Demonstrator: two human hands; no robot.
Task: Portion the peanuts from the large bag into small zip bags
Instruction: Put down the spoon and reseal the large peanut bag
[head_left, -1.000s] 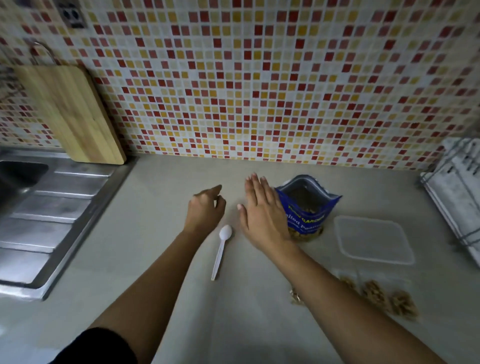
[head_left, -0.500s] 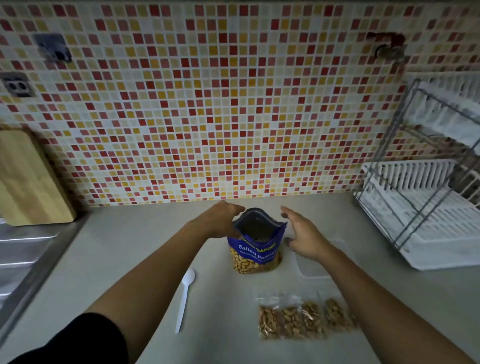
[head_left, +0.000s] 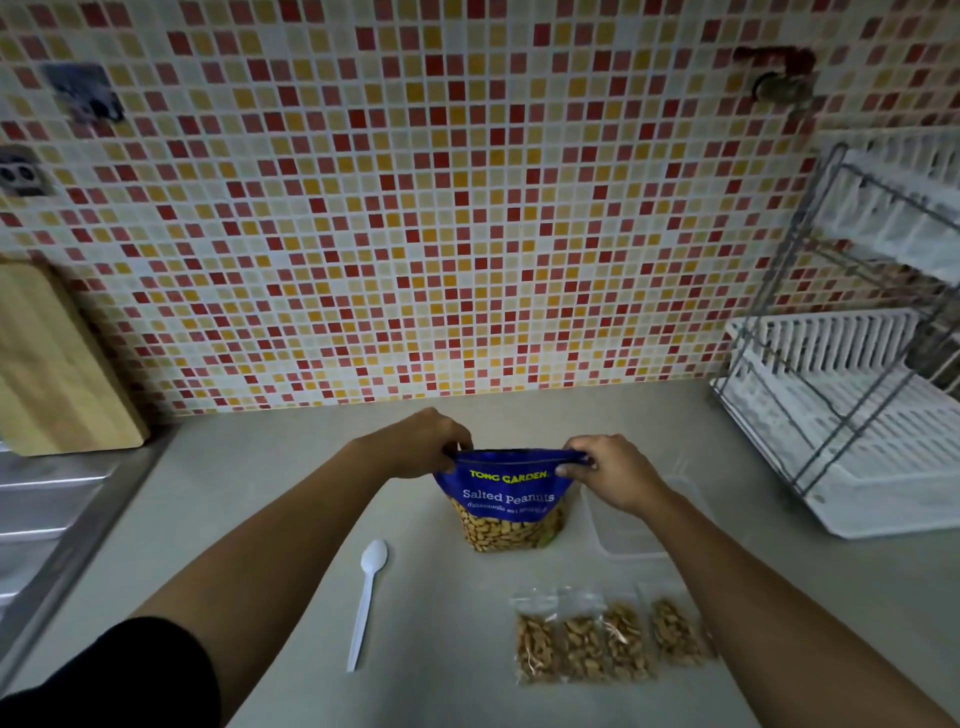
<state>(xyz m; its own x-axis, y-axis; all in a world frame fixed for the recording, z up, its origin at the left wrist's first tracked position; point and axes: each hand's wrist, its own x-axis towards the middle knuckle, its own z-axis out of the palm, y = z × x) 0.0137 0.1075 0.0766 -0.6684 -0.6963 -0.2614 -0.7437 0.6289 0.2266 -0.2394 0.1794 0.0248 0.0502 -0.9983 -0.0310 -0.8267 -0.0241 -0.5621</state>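
Wooden cutting board (head_left: 57, 364) leans on tiled wall, far left. White plastic spoon (head_left: 366, 603) lies on counter (head_left: 291, 467), left of blue peanut bag (head_left: 506, 499). Bag stands upright mid-counter. Left hand (head_left: 415, 444) pinches its top left corner, right hand (head_left: 610, 470) pinches top right corner. Four filled small zip bags (head_left: 608, 636) lie in row nearer person. Clear plastic tray (head_left: 628, 530) sits just right of bag. Dish rack (head_left: 857, 431) stands far right.

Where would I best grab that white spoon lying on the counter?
Take the white spoon by its slim handle, pinching from above across the sides. It lies flat with the bowl pointing away, handle end nearest the person, left of the peanut bag, so the left hand probably suits.
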